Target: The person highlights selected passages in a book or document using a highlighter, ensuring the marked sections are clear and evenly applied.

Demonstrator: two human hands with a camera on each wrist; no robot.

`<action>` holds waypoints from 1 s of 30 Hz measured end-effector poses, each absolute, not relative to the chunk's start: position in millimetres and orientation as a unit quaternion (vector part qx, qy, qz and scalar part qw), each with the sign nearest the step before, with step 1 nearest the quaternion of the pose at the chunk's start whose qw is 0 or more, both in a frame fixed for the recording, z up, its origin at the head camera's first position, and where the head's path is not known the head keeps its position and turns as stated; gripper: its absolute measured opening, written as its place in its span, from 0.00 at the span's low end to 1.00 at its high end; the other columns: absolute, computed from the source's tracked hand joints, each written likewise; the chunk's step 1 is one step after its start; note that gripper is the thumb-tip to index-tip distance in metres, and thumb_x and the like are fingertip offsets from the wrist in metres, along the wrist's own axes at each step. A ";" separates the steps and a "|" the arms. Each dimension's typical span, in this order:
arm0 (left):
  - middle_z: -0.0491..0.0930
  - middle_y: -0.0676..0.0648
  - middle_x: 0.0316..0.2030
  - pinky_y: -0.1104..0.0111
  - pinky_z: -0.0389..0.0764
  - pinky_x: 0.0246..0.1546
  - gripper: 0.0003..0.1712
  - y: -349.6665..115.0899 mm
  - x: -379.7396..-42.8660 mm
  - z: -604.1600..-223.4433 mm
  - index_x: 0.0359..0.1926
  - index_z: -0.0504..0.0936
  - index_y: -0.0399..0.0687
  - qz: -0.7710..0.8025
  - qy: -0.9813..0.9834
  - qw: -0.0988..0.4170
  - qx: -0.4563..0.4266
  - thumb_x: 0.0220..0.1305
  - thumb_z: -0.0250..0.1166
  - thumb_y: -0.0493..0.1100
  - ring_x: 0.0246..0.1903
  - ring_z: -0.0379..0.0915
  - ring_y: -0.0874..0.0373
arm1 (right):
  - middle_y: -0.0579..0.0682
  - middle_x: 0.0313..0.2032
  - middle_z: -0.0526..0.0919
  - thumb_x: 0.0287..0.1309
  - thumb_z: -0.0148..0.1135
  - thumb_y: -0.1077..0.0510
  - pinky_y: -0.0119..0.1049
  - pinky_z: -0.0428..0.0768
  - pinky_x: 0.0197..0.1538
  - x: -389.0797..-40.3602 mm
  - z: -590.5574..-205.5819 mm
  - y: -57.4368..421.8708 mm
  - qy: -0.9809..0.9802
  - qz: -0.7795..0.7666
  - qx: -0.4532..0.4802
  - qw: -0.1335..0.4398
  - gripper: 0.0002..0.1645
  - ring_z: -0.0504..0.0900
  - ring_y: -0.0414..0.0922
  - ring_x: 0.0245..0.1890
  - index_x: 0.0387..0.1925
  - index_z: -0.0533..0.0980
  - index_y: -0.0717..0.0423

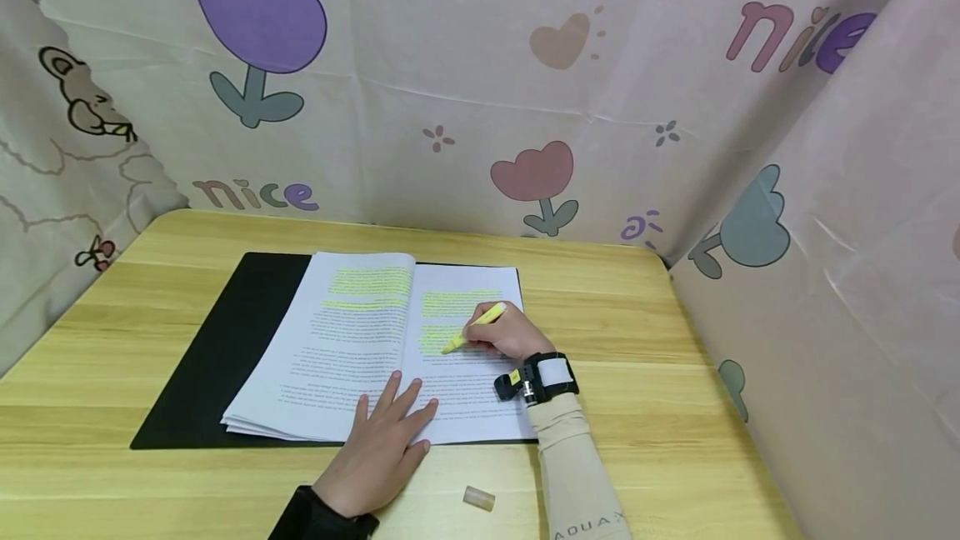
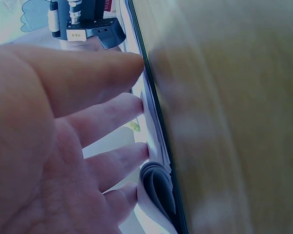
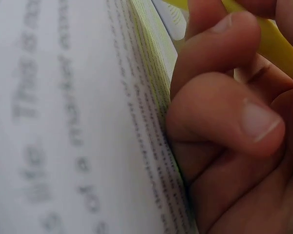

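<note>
A yellow highlighter [image 1: 491, 314] is pinched between the thumb and fingers of my right hand [image 1: 512, 333]. Its tip meets the right page of an open stack of printed sheets [image 1: 465, 402], at the bottom of a yellow-marked paragraph. Yellow bands cover the upper text on both pages. My left hand [image 1: 382, 448] lies with spread, straight fingers across the lower edge of the pages, near the middle fold. In the left wrist view, the fingertips [image 2: 136, 103] rest on the paper, beside a curled page edge. The right wrist view has the curled fingers [image 3: 224, 117] against the printed page.
Beneath the sheets lies a black folder [image 1: 217, 357], its left part uncovered. A small translucent cap [image 1: 479, 498] is on the wooden table [image 1: 615, 307] near the front, between the forearms. Patterned cloth [image 1: 420, 48] hangs behind the table and at both sides.
</note>
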State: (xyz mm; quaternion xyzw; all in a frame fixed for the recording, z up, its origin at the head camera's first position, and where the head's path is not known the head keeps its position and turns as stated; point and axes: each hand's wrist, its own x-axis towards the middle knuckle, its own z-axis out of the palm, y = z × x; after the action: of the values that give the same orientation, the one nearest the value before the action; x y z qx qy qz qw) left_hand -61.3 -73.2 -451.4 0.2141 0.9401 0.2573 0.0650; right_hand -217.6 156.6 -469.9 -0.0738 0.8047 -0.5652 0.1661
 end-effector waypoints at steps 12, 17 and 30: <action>0.59 0.40 0.70 0.33 0.42 0.62 0.26 -72.8 -60.9 -451.0 0.63 0.74 0.49 0.256 0.941 0.067 0.212 0.65 0.61 0.47 0.73 0.38 0.42 | 0.55 0.22 0.79 0.46 0.71 0.50 0.33 0.63 0.17 -219.1 -469.6 160.1 0.808 -0.561 -0.072 0.167 0.14 0.66 0.42 0.14 0.28 0.79 0.55; 0.59 0.40 0.70 0.33 0.42 0.62 0.25 -72.9 -60.9 -450.6 0.63 0.74 0.48 0.258 0.940 0.065 0.214 0.65 0.61 0.46 0.73 0.38 0.42 | 0.55 0.22 0.80 0.46 0.71 0.51 0.33 0.63 0.18 -218.7 -469.4 160.9 0.808 -0.561 -0.070 0.166 0.13 0.66 0.42 0.14 0.28 0.79 0.55; 0.59 0.41 0.70 0.33 0.43 0.62 0.26 -72.6 -60.4 -450.4 0.63 0.74 0.49 0.256 0.941 0.068 0.213 0.65 0.61 0.47 0.73 0.38 0.42 | 0.54 0.23 0.80 0.44 0.70 0.51 0.32 0.63 0.18 -218.4 -468.6 163.4 0.813 -0.555 -0.057 0.166 0.13 0.66 0.42 0.15 0.29 0.79 0.55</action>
State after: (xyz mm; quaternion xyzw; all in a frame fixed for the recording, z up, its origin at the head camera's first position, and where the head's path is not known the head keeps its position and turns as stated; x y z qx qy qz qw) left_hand -60.4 -72.6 -450.4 0.2126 0.9407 0.2557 0.0676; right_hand -218.4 163.4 -468.6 -0.0574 0.8128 -0.5554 0.1661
